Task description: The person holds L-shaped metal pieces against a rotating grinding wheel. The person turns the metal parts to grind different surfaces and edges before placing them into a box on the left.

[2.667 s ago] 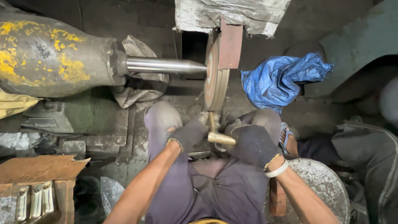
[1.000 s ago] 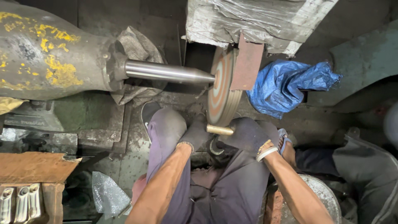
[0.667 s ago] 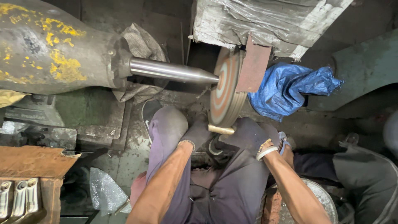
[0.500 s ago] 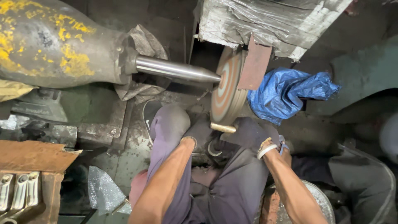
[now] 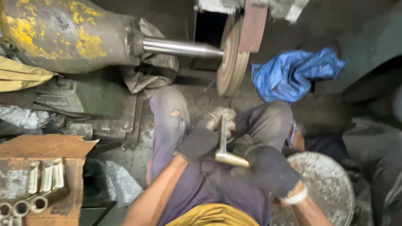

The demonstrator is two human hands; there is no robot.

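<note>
A: Hands?
B: Left hand (image 5: 197, 143) and right hand (image 5: 270, 169), both gloved, each clamped on the brass fitting (image 5: 224, 144) over the lap.
A: Clearance?
B: Fitting sits well below the polishing wheel (image 5: 229, 58) edge; open gap between. Blue cloth (image 5: 293, 73) lies just right of the wheel.

We see the wheel (image 5: 230, 62) ahead of our knees, on a shaft (image 5: 180, 47) running left into the motor housing (image 5: 67, 33). A bundled cloth (image 5: 293, 75) lies right of the wheel. The T-shaped metal piece (image 5: 224, 146) sits between our left hand (image 5: 197, 143) and right hand (image 5: 270, 169), with a box of metal parts (image 5: 39, 180) far left.
</note>
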